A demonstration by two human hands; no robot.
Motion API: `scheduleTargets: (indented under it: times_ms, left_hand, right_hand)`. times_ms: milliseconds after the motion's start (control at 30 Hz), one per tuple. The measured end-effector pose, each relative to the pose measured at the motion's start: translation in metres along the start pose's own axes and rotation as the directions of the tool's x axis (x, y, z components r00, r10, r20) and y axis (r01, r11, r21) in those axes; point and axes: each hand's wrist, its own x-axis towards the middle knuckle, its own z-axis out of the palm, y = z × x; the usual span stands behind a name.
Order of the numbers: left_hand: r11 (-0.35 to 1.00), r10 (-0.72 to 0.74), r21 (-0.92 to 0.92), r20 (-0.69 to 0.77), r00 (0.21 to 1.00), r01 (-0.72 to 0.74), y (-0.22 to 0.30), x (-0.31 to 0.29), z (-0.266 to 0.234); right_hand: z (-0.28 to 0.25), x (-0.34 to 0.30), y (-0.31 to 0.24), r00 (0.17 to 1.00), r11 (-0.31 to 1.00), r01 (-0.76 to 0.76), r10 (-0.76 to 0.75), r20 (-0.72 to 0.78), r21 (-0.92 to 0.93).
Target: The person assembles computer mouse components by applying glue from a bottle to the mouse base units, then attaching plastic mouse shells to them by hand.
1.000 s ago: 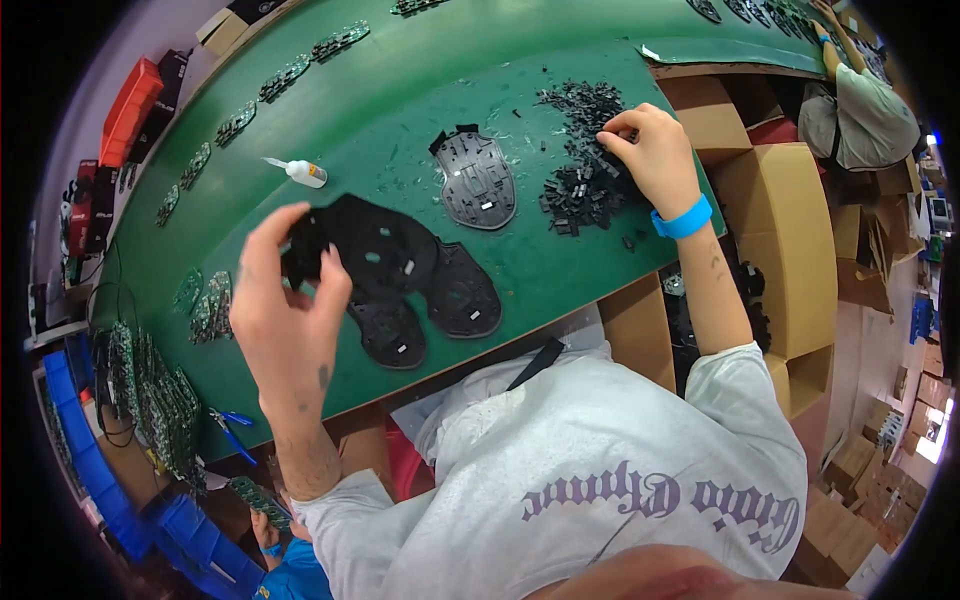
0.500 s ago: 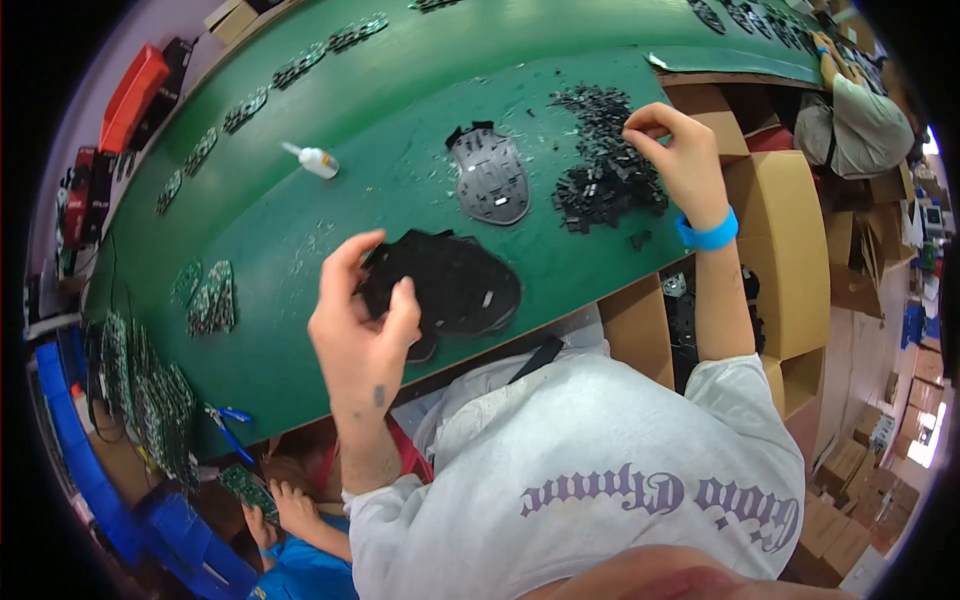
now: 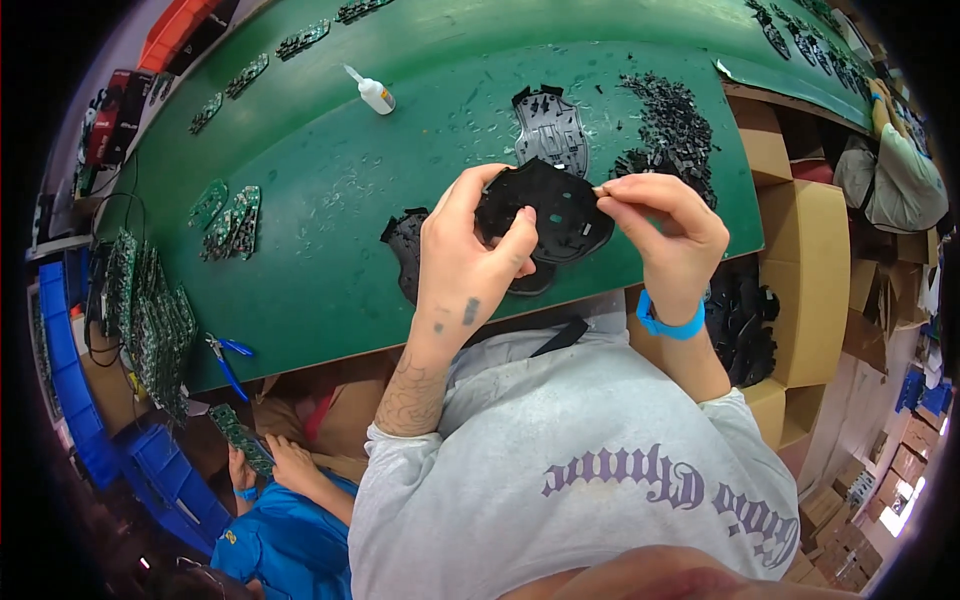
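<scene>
LEFT GRIP (image 3: 462,250): holding black shell (image 3: 560,212) | SHELL AXIS: roughly left-right | RIGHT GRIP (image 3: 672,235): fingertips close together, hold cannot be told; just right of shell

Left hand (image 3: 465,235) curled, gripping; right hand (image 3: 683,232) pinched (near it)
</scene>
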Motion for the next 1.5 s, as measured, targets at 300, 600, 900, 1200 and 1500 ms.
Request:
scheduleTargets:
  times_ms: [300, 600, 900, 1200, 1500]
  left_hand:
    - [1.0, 0.012, -0.028, 0.024, 1.0, -0.011, 0.005, -0.001, 0.008]
    - [0.99, 0.137, 0.032, 0.017, 0.99, -0.138, 0.005, -0.002, 0.013]
    - [0.941, 0.217, 0.224, 0.178, 0.96, -0.254, 0.01, 0.011, 0.015]
    - [0.675, 0.365, 0.657, 0.097, 0.926, -0.335, -0.002, -0.004, -0.024]
    - [0.578, 0.388, 0.808, -0.148, 0.91, -0.115, -0.026, -0.042, -0.063]
  right_hand:
    - [0.01, -0.002, 0.0, 0.997, 0.998, -0.025, 0.028, -0.07, 0.051]
    - [0.005, 0.003, 0.011, 1.0, 0.991, -0.025, 0.026, 0.012, -0.131]
    - [-0.031, 0.018, 0.023, 0.748, 0.735, -0.621, 0.452, 0.485, 0.272]
    - [-0.19, 0.192, 0.151, 0.895, 0.995, -0.101, 0.085, -0.438, -0.013]
    - [-0.273, 0.314, 0.275, 0.677, 0.342, -0.72, 0.154, -0.72, -0.604]
